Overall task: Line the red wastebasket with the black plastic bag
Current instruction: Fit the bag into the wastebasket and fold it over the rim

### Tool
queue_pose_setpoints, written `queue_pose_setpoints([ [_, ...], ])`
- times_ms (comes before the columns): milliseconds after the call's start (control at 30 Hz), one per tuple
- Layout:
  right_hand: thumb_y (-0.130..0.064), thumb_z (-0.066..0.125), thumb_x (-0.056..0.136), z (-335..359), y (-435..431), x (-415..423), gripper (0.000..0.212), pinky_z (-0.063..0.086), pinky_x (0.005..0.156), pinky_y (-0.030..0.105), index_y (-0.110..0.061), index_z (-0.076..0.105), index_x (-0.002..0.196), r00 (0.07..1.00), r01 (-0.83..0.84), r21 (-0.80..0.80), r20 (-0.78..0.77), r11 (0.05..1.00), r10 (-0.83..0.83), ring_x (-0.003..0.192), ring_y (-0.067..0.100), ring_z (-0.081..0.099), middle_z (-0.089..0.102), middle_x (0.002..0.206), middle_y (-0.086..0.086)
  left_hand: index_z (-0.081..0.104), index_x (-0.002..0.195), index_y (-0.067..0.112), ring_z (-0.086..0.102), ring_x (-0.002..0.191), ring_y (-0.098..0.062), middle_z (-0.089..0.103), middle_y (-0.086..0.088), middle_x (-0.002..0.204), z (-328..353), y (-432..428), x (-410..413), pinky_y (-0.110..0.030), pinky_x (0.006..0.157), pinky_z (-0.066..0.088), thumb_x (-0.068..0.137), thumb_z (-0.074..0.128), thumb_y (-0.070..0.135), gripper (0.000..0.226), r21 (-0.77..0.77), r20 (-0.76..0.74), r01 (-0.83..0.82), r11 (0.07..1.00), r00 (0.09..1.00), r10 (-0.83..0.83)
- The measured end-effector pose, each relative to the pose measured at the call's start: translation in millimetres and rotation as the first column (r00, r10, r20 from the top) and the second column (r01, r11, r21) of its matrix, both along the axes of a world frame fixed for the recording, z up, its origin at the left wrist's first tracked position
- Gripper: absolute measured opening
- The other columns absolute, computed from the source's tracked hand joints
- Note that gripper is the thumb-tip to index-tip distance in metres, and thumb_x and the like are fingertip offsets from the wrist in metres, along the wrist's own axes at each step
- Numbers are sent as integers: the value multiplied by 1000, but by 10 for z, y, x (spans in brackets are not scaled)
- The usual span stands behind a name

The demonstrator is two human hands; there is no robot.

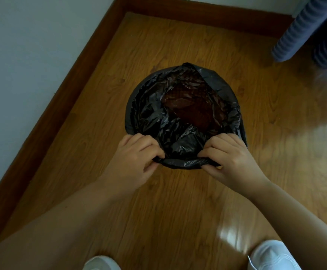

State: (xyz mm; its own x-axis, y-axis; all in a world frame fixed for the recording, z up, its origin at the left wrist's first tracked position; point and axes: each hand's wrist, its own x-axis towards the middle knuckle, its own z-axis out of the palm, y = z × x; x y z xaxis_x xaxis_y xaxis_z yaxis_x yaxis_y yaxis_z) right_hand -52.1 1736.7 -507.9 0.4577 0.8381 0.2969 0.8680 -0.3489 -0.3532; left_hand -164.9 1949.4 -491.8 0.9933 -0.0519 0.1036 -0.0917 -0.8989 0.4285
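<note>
Nearest to us, two white shoes [273, 256] stand on the wooden floor [178, 211]. Just beyond, we see the left hand [137, 154] and the right hand [230, 156] side by side, fingers curled and pinching the rolled near edge of the black plastic bag [151, 112]. The bag lies crumpled inside the red wastebasket [193, 108] and is folded over its rim all round. The basket stands on the floor mid-scene, and its red shows only dimly through the thin plastic. Farther off, a wooden skirting board [207, 18] runs along the pale wall [22, 55], and blue ribbed cloth [302, 30] hangs far right.
</note>
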Motion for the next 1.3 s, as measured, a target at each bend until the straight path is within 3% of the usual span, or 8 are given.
queue_pose_setpoints([
  [100,-13,71,74,-2,37,-4,7,38,73,29,-8,68,78,1000,8,9,-7,1000,-8,72,23,60,64,76,6,64,88,16,46,90,-9,61,0,89,1,10,-4,-19,83,23,75,59,18,14,13,-10,-11,1000,1000,11],
  [267,-20,71,76,-2,98,-52,12,36,75,29,-9,68,78,1000,10,0,-17,1000,-10,71,23,61,65,75,5,63,100,13,46,98,-14,60,-3,97,36,-147,-1,-23,87,28,76,59,38,36,8,10,34,999,999,-34],
  [500,-37,62,81,21,80,-120,29,38,89,34,-9,67,88,999,15,47,-31,999,-13,83,18,58,65,83,5,67,92,10,55,83,-15,65,-3,88,42,-333,82,-27,75,34,83,53,29,25,-50,-40,107,993,993,-109],
  [667,-28,63,81,27,43,-167,21,41,84,33,-8,67,85,999,11,106,-47,994,-6,80,19,58,65,82,7,68,92,11,49,84,-9,67,-1,87,24,-257,50,-29,75,33,84,48,29,29,-67,-58,74,995,995,-78],
  [833,-34,56,82,77,109,-121,28,40,88,37,-11,70,87,996,-27,-9,-88,1000,26,77,19,64,69,80,3,70,91,11,58,80,-14,69,0,86,22,-162,50,-29,79,33,86,45,29,31,-31,-50,90,995,995,-91],
  [1100,-37,45,84,130,152,-85,38,29,92,34,-10,71,89,995,-66,-109,-82,992,57,79,20,66,71,81,2,67,103,7,48,94,-13,68,-6,95,11,-141,58,-29,85,32,86,47,32,37,-23,-11,101,995,995,-101],
  [1300,-36,54,85,91,101,-117,33,37,85,31,-6,68,93,998,-18,20,-54,1000,19,85,18,56,66,84,7,69,95,7,52,86,-14,67,-5,89,35,-251,48,-30,76,37,85,51,24,27,-52,12,79,996,997,-79],
])
